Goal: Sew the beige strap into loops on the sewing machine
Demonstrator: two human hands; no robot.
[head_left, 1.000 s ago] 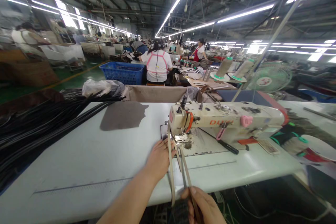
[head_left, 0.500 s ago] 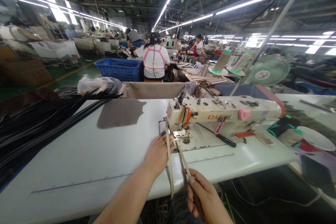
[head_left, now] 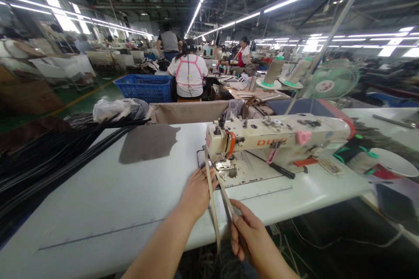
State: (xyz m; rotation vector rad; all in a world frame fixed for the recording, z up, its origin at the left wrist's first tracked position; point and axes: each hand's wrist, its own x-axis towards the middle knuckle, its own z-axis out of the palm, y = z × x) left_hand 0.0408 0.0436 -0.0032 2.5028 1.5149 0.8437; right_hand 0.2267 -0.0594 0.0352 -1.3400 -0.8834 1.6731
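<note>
A white sewing machine (head_left: 278,137) stands on the pale table. My left hand (head_left: 198,192) lies flat beside its presser foot (head_left: 222,165), fingers stretched toward the needle area. One length of narrow beige strip (head_left: 212,209) passes over the fingers of that hand and hangs past the table's front edge. Another length of strip (head_left: 224,192) runs from the presser foot to my right hand (head_left: 248,232), which pinches it between thumb and fingers over the front edge. What lies under my left fingertips is hidden.
A grey-brown leather-like piece (head_left: 149,143) lies on the table at left, near a heap of black strips (head_left: 65,170). A black-handled tool (head_left: 282,171) rests below the machine arm. Thread cones (head_left: 274,72), a fan (head_left: 334,80), a blue basket (head_left: 144,88) and co-workers are beyond.
My right hand has shifted slightly up toward the machine along the strip. My left hand stays beside the presser foot. A co-worker in a grey vest in the background has straightened up.
</note>
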